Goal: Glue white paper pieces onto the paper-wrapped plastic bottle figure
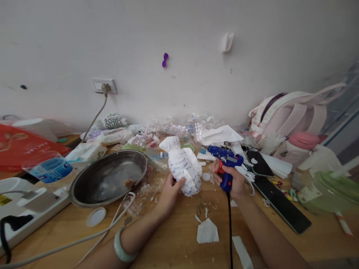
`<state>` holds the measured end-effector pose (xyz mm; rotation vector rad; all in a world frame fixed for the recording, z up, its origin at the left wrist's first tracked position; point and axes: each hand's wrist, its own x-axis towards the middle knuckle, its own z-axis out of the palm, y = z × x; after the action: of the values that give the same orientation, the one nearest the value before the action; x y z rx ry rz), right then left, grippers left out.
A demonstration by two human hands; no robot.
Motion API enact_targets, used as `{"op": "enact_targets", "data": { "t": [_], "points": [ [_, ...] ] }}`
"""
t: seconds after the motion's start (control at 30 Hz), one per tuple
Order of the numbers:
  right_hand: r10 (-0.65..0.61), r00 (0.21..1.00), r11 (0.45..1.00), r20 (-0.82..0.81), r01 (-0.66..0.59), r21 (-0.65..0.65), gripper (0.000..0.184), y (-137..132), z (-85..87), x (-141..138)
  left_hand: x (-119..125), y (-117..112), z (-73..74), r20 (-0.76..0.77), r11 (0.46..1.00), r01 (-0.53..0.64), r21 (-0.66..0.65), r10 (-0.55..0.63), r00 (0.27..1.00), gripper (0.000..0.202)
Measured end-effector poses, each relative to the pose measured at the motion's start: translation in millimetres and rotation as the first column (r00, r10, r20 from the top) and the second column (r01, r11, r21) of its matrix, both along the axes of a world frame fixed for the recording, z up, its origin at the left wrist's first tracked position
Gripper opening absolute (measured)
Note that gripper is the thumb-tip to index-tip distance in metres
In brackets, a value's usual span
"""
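My left hand (171,190) is closed around the lower left side of a white, vase-shaped paper object (182,168) with blue marks, held tilted over the table. A loose white flap stands out on its right side. In my right hand (234,181) is a blue glue gun (227,157), fingers wrapped round its handle near the orange-red trigger. Its nozzle points left toward the upper part of the paper object, apart from it as far as I can see. A black cord hangs down from the handle. Below lies a cut piece of white paper (207,231).
A metal basin (109,177) stands left, beside a white power strip (36,209) and cables. Clear plastic scraps (174,129) are heaped along the wall. On the right are two dark phones (283,205), a pink backpack (291,116) and a green-lidded container (331,192).
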<state>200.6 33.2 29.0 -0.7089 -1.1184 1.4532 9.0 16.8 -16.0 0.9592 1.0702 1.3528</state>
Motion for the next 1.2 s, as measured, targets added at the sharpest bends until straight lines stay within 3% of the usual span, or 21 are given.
{"op": "enact_targets", "data": {
  "t": [0.1, 0.17, 0.2, 0.3, 0.37, 0.5, 0.57, 0.67, 0.77, 0.9, 1.03, 1.13, 1.17, 1.2],
  "points": [
    [-0.295, 0.931, 0.946, 0.214, 0.317, -0.074, 0.025, 8.4, -2.5, 2.9, 0.2, -0.4, -4.6, 0.033, 1.000, -0.009, 0.019, 0.008, 0.999, 0.060],
    [-0.420, 0.791, 0.881, 0.445, 0.473, -0.010, 0.027, 14.6, -9.0, 5.1, -0.4, -0.8, -8.7, 0.058, 0.999, -0.016, 0.040, 0.013, 0.998, 0.059],
    [-0.428, 0.714, 0.871, 0.554, 0.490, 0.042, 0.027, 17.1, -13.0, 5.6, -0.8, -1.1, -10.7, 0.070, 0.998, -0.020, 0.054, 0.017, 0.997, 0.059],
    [-0.384, 0.470, 0.898, 0.795, 0.390, 0.203, 0.023, 19.6, -24.5, 2.8, -2.0, -2.6, -14.8, 0.103, 0.995, -0.024, 0.093, 0.015, 0.995, 0.061],
    [-0.415, 0.335, 0.896, 0.846, 0.314, 0.315, 0.021, 18.0, -29.8, -1.7, -2.0, -3.9, -15.4, 0.121, 0.994, -0.010, 0.110, -0.004, 0.993, 0.062],
    [-0.411, 0.222, 0.908, 0.884, 0.182, 0.376, 0.026, 14.9, -35.2, -9.0, -0.5, -5.9, -13.4, 0.121, 0.990, 0.044, 0.131, -0.060, 0.991, 0.066],
    [-0.399, 0.209, 0.916, 0.893, 0.144, 0.376, 0.023, 15.6, -37.3, -9.5, 0.2, -6.4, -12.5, 0.102, 0.990, 0.058, 0.131, -0.072, 0.992, 0.066],
    [-0.429, 0.281, 0.903, 0.858, 0.128, 0.410, 0.019, 18.3, -40.5, -6.8, 0.8, -6.9, -11.8, 0.075, 0.990, 0.061, 0.123, -0.071, 0.995, 0.066],
    [-0.489, 0.332, 0.872, 0.807, 0.153, 0.465, 0.030, 21.3, -42.4, -1.8, 1.2, -7.5, -10.5, 0.073, 0.991, 0.068, 0.117, -0.076, 0.994, 0.067],
    [-0.587, 0.317, 0.807, 0.745, 0.308, 0.504, 0.061, 28.9, -45.2, 6.2, 1.5, -7.6, -8.2, 0.083, 0.992, 0.070, 0.102, -0.079, 0.993, 0.067],
    [-0.725, 0.235, 0.656, 0.647, 0.521, 0.546, 0.101, 35.6, -43.8, 11.6, 1.1, -6.8, -9.3, 0.090, 0.992, 0.070, 0.107, -0.080, 0.993, 0.066],
    [-0.853, 0.191, 0.501, 0.485, 0.559, 0.661, 0.086, 28.8, -32.7, 10.4, 1.0, -6.6, -10.6, 0.079, 0.991, 0.078, 0.108, -0.087, 0.993, 0.065],
    [-0.878, 0.229, 0.474, 0.421, 0.535, 0.699, 0.072, 24.0, -28.0, 8.6, 1.2, -6.8, -10.3, 0.075, 0.991, 0.078, 0.109, -0.086, 0.993, 0.065],
    [-0.869, 0.316, 0.493, 0.380, 0.497, 0.714, 0.057, 18.6, -23.7, 6.3, 1.4, -7.0, -9.5, 0.071, 0.991, 0.079, 0.108, -0.087, 0.994, 0.066]
  ]
}}
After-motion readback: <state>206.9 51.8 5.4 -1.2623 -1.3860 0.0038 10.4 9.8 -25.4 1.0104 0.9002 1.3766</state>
